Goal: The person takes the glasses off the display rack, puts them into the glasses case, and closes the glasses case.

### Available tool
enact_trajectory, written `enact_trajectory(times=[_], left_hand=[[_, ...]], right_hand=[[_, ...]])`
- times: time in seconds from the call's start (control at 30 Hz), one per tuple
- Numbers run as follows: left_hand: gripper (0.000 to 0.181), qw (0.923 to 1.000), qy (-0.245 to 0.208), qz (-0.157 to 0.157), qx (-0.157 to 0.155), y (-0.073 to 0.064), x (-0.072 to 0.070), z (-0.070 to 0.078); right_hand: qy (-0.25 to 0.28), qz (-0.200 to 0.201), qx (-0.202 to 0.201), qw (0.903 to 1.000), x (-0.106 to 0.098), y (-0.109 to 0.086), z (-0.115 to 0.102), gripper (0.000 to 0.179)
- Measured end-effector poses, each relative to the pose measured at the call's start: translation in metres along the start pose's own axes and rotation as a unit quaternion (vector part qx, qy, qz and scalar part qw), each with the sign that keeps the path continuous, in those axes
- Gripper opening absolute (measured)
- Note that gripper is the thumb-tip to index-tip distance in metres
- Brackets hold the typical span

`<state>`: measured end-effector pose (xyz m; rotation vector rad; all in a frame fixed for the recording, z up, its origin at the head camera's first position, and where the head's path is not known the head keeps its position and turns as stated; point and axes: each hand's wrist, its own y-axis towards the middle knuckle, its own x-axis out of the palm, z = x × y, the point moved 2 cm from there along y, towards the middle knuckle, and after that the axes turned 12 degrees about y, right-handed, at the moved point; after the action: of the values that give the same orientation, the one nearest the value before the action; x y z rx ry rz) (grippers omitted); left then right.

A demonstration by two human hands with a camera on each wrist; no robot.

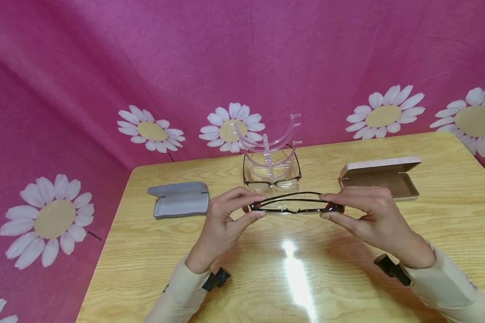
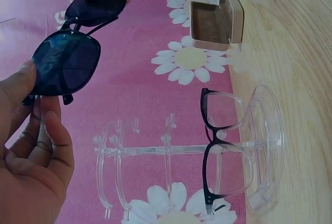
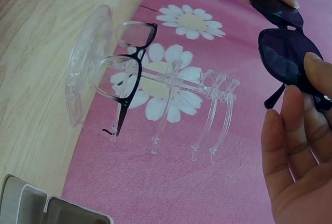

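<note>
Both hands hold a pair of black sunglasses (image 1: 282, 210) with dark lenses (image 2: 70, 63), level over the table, the temples folded behind the front. At one end, my left hand (image 1: 226, 215) pinches the frame between thumb and fingers. The opposite end is pinched by my right hand (image 1: 372, 213), its thumb pressed on a lens in the right wrist view. Just beyond the sunglasses is a clear plastic display stand (image 1: 268, 154) with several curved arms. Black-rimmed eyeglasses (image 2: 206, 167) with clear lenses sit on its lowest level.
An opened grey glasses case (image 1: 182, 210) lies on the wooden table (image 1: 145, 269) left of the stand. To the right is another opened case (image 1: 372, 167), pale outside and brown inside. A pink cloth (image 1: 307, 58) with daisies hangs behind the table and along its left side.
</note>
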<state>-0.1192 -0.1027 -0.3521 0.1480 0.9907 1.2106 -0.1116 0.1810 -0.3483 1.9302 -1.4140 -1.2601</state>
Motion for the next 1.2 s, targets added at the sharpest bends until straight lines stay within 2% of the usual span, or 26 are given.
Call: enact_trajectory(times=[0.37,0.63,0.9,1.0,1.2], left_hand=[[0.019,0.9999,0.012,-0.003,0.0,-0.0008,0.0013,0.0011],[0.018,0.9997,0.015,-0.014,-0.012,-0.0009,0.0021,0.0015],[0.016,0.9997,0.013,-0.01,-0.016,-0.0018,0.0027,0.0017],[0.016,0.9992,0.012,-0.013,-0.035,-0.0021,0.0032,0.0016],[0.017,0.9945,-0.012,-0.036,-0.097,-0.0031,0.0053,-0.0011]], right_hand=[[-0.004,-0.004,0.015,0.9999,0.0,-0.0019,0.0019,0.028],[-0.004,-0.005,0.022,0.9997,-0.0007,-0.0026,0.0019,0.026],[0.0,-0.001,0.022,0.9997,0.0003,-0.002,0.0017,0.026],[-0.001,0.001,0.03,0.9995,0.0002,-0.0021,0.0022,0.025],[-0.008,0.004,0.06,0.9982,-0.0001,-0.004,0.0068,0.034]])
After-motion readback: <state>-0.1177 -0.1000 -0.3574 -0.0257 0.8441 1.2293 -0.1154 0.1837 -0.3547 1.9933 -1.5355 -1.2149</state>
